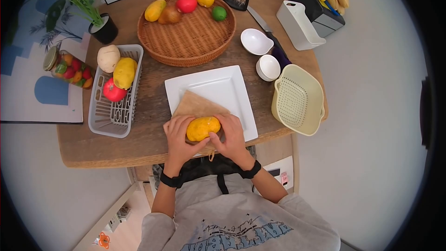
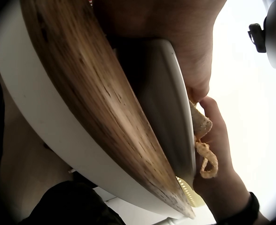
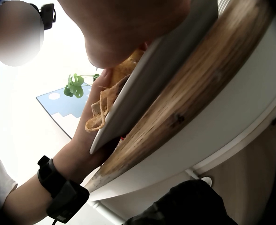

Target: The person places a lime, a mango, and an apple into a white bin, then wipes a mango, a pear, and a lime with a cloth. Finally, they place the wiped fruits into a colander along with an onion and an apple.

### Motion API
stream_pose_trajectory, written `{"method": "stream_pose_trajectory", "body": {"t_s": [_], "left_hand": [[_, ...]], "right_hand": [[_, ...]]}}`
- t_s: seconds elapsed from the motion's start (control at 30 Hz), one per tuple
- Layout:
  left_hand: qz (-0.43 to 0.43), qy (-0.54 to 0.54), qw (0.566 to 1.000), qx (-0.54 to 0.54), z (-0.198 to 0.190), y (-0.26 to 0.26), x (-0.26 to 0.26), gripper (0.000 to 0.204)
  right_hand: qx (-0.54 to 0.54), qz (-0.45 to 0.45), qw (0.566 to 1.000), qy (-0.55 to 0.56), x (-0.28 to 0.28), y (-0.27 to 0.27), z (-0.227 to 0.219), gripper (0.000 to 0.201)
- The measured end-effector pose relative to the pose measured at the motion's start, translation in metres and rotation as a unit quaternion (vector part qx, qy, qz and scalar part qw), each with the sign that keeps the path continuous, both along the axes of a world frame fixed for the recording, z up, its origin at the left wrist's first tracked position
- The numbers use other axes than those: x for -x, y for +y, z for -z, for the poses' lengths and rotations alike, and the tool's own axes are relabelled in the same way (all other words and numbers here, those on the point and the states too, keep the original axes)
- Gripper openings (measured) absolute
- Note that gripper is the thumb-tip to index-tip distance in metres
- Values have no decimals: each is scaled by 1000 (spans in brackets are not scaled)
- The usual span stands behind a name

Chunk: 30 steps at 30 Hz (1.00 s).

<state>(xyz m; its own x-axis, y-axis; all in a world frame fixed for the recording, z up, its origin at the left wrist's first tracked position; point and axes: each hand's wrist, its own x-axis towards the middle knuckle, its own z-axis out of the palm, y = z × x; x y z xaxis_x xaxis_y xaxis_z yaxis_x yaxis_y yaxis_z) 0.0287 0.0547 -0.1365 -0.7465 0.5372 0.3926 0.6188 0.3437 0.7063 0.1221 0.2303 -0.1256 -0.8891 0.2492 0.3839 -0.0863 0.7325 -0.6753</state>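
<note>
In the head view a yellow, lumpy fruit or vegetable [image 1: 200,128] lies over a brown board or cloth [image 1: 197,104] on a square white plate [image 1: 236,94]. The left hand [image 1: 179,135] grips its left side and the right hand [image 1: 231,135] its right side, fingers curved round it and thumbs at the near edge. A small loop [image 1: 212,156] hangs from the brown piece at the plate's near edge; the right wrist view shows this loop [image 3: 93,123] beside the plate rim [image 3: 128,101]. Most of the palms and the item's underside are hidden.
A grey basket [image 1: 96,114] with produce stands left, a jar [image 1: 76,70] beside it. Behind is a round wicker tray [image 1: 181,42] with produce. To the right are white bowls [image 1: 255,42], a knife [image 1: 260,20], a white holder [image 1: 297,30] and a cream basket [image 1: 297,97].
</note>
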Motion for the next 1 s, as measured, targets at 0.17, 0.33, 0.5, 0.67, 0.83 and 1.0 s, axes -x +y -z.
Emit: {"method": "stream_pose_trajectory", "body": {"t_s": [0.17,0.33,0.5,0.67,0.83,1.0], "left_hand": [[-1,2,1000,-1,0,0,0,62],[-2,6,1000,-2,1,0,0,62],[-4,15,1000,-3,1,0,0,63],[-4,20,1000,1,1,0,-1,62],[-5,30,1000,1,3,0,-1,61],[-2,29,1000,5,2,1,-2,61]], "right_hand": [[-7,0,1000,4,0,0,2,51],[-10,1,1000,9,0,-1,1,50],[-5,4,1000,12,0,-1,1,50],[-2,4,1000,21,0,-1,2,49],[-1,4,1000,29,-1,-1,2,49],[1,3,999,32,-1,-1,4,49]]}}
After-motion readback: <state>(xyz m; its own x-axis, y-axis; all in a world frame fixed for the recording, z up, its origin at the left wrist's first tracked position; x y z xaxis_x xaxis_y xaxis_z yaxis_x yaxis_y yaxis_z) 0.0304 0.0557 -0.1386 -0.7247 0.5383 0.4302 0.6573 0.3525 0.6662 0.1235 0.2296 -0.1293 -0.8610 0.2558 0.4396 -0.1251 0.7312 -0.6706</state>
